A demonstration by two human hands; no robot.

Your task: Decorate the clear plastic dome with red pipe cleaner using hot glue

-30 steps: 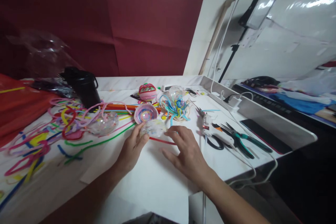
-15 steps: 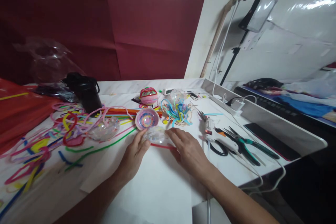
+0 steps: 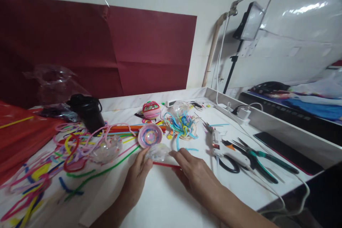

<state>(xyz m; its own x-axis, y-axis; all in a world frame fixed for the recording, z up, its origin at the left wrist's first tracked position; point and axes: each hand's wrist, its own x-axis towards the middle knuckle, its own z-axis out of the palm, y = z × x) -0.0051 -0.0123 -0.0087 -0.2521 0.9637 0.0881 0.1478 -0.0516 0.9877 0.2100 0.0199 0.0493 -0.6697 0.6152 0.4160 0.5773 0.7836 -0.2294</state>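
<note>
Between my two hands, low over the white table, is a clear plastic half-ball (image 3: 158, 152), shiny and partly covered by my fingers. My left hand (image 3: 136, 172) pinches its left side between thumb and fingers. My right hand (image 3: 196, 171) curls its fingers at the right side; their tips are partly hidden. A red pipe cleaner (image 3: 166, 165) runs along the near edge from my left thumb to under my right hand. Just behind stands a pink bowl-like half-ball (image 3: 150, 136) lined with coloured coils.
Loose pipe cleaners (image 3: 72, 149) and another clear ball (image 3: 107, 149) lie left, by a black container (image 3: 88, 112). Behind are a decorated ball (image 3: 151, 109) and a coloured bundle (image 3: 184, 124). Right are a glue gun (image 3: 216, 142), scissors (image 3: 230, 164), pliers (image 3: 263, 154) and a phone-like slab (image 3: 288, 152).
My view has tilted upward, so the table things sit lower in the picture. Both hands stay at the clear half-ball and the red pipe cleaner, with little visible movement.
</note>
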